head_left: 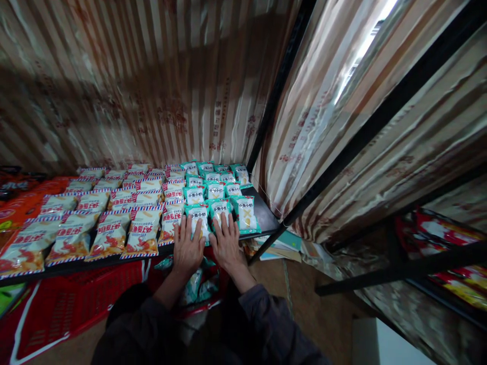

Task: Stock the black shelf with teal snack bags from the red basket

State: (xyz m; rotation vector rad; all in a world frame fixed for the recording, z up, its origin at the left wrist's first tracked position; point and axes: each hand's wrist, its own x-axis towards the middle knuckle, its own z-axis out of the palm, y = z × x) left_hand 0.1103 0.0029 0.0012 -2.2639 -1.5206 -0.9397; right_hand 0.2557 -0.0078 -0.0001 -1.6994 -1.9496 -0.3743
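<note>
The fingers (182, 228) of the left hand (188, 248) are stretched out and slightly spread, laid against the lower front of a teal-and-white packet (197, 213), with the outermost ones overlapping the edge of the neighbouring red-and-blue-edged packet (170, 221). The right hand (228, 248) mirrors it: its fingers are also extended and a little apart, their tips over the lower front of the next teal packet (220, 207), its thumb pointing inward. Neither hand is closed around anything; how firmly they press cannot be told.

Both packets under the fingers stand side by side in the front row of a black shelf (268, 215), their printed tops showing beyond the fingertips. A third teal packet (246, 213) is just to the right of the right hand, clear of its fingers. More teal packets (215, 191) stand in rows behind, and striped-edge packets (106, 230) fill the shelf to the left. Below the shelf, loose teal packets (193, 285) lie between the forearms, and a red basket (68, 306) is to their left.
</note>
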